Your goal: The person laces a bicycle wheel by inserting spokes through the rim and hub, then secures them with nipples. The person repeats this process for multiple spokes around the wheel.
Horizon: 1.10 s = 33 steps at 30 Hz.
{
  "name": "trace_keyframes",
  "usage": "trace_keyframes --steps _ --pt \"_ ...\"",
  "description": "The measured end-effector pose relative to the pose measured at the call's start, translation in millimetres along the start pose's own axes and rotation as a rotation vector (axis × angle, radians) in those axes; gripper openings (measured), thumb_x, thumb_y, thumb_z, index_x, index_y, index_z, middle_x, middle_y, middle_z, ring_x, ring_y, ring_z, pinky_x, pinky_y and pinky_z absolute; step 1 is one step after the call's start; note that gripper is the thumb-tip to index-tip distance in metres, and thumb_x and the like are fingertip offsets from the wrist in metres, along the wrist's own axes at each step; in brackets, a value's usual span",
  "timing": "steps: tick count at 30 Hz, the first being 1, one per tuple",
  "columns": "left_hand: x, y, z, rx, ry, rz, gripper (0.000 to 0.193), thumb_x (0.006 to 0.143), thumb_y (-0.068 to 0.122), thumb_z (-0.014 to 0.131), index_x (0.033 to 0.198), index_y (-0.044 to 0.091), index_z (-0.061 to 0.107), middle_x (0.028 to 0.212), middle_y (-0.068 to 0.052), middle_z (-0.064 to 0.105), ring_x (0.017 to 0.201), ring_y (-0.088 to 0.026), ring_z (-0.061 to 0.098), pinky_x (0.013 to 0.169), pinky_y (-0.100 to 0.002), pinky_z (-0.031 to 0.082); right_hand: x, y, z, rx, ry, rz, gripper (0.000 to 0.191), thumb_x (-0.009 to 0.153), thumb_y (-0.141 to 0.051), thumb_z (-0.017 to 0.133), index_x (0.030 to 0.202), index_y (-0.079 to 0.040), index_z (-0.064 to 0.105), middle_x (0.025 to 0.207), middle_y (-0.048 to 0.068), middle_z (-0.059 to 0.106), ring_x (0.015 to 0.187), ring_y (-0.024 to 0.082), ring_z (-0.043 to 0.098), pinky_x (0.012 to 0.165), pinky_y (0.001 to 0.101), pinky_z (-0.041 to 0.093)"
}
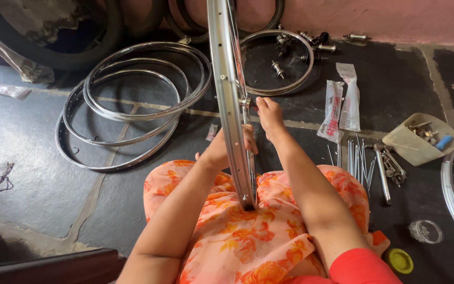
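Orange floral lap point(237, 247) props my upright wheel rim point(227, 94); left hand point(222, 150) wraps it, right hand point(269, 115) pinches near the hub point(245, 101). Steadying the rim seems wise. Loose spokes point(356, 158) lie on the floor's right.

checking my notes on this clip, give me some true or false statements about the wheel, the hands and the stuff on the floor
1. The shiny silver metal wheel rim stands upright on the person's lap. True.
2. The left hand rests flat on the floor. False: it grips the rim.
3. Several bare silver rims lie stacked flat on the dark floor to the left. True.
4. The beige plastic tray is empty. False: it holds small metal parts and a blue piece.
5. The right hand reaches to the wheel's hub area. True.
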State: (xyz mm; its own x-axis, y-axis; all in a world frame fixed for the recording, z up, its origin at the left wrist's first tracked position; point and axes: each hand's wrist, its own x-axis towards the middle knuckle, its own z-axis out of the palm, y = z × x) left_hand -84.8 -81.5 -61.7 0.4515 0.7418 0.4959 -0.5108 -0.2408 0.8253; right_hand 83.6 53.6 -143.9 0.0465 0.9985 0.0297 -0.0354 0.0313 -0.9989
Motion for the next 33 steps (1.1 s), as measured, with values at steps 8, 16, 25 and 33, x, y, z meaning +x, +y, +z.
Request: trace_keyframes --steps 8,16,25,33 --pt "-5.3 1.8 -2.6 -0.149 0.026 -0.138 0.011 0.09 0.007 0.078 0.085 -0.003 0.075 0.083 -0.006 0.07 0.073 -0.014 0.066 0.071 -0.029 0.054 2.6 1.9 -3.0 -0.006 -0.044 -0.022 0.031 0.104 -0.028 0.059 0.083 -0.004 0.062 0.07 -0.003 0.052 0.064 0.007 0.045 0.061 0.0265 0.045" --pt "4.6 -2.0 -7.7 -0.077 0.003 -0.144 0.012 0.086 0.012 0.079 0.085 0.001 0.075 0.085 -0.003 0.068 0.075 -0.013 0.066 0.069 -0.029 0.055 -2.5 1.9 -11.4 -0.208 -0.025 -0.104 0.032 0.102 -0.027 0.059 0.085 0.0 0.065 0.072 0.0 0.06 0.069 0.008 0.05 0.063 0.0302 0.044" --pt "2.5 -19.5 -21.2 -0.058 0.104 -0.255 0.014 0.091 0.017 0.072 0.094 0.004 0.067 0.082 0.002 0.062 0.072 -0.009 0.058 0.065 -0.026 0.051 -7.0 -7.7 -9.2 -0.244 -0.023 -0.004 0.035 0.102 -0.03 0.058 0.086 0.001 0.065 0.072 0.001 0.061 0.068 0.01 0.05 0.063 0.0306 0.044" --pt "3.5 -24.6 -13.2 0.11 0.115 -0.193 0.024 0.096 0.021 0.065 0.083 0.011 0.047 0.08 0.004 0.042 0.071 -0.006 0.039 0.061 -0.025 0.037 8.1 3.9 -10.0 -0.233 -0.076 -0.05 0.036 0.102 -0.031 0.06 0.089 0.001 0.069 0.074 0.003 0.062 0.069 0.011 0.051 0.064 0.0318 0.044"
